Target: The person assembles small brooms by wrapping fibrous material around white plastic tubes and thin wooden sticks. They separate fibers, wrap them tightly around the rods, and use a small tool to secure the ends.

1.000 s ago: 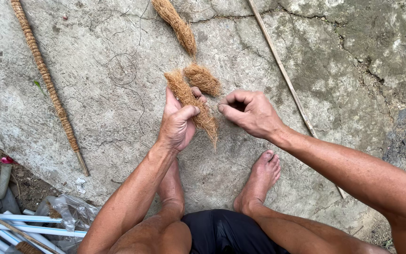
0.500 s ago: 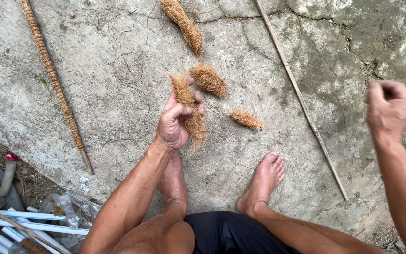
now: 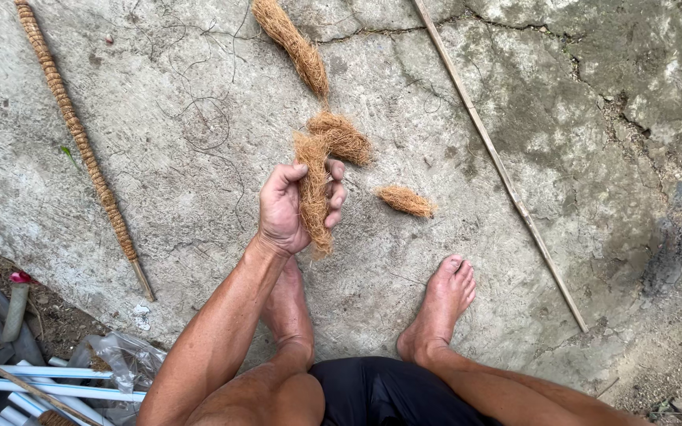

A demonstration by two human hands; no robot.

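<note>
My left hand (image 3: 292,208) is closed around a long tuft of brown coconut fibre (image 3: 312,193), held upright above the concrete floor. Only the arm of my right side shows at the right edge; the right hand itself is out of the picture. A small tuft of fibre (image 3: 406,200) lies on the concrete just right of the held one. Another clump (image 3: 343,136) lies beyond my fingers, and a longer bundle (image 3: 292,43) sits at the top. My bare feet (image 3: 437,304) rest on the slab below.
A pole wrapped in coir rope (image 3: 80,142) lies at the left. A thin bamboo stick (image 3: 499,162) runs diagonally at the right. White pipes (image 3: 33,377) and a plastic bag (image 3: 124,359) sit by the slab's lower-left edge. Cracks cross the concrete.
My right hand let go beside the held tuft and swung away right, out of view. A small tuft now lies on the concrete. My left hand kept its grip.
</note>
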